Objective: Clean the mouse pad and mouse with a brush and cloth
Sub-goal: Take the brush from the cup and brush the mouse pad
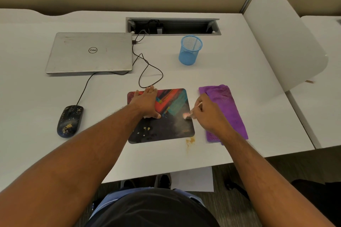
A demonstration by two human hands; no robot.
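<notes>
Colourful mouse pad [173, 101] (yellow crumbs) under brush [188, 115].

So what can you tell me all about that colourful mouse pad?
The mouse pad is a thin, flat mat with rounded corners, lying flat on the white desk. Its far part shows red, orange and teal shapes; its near part is dark with yellowish specks. The left hand presses flat on it, and the brush in the right hand touches its right side.
</notes>
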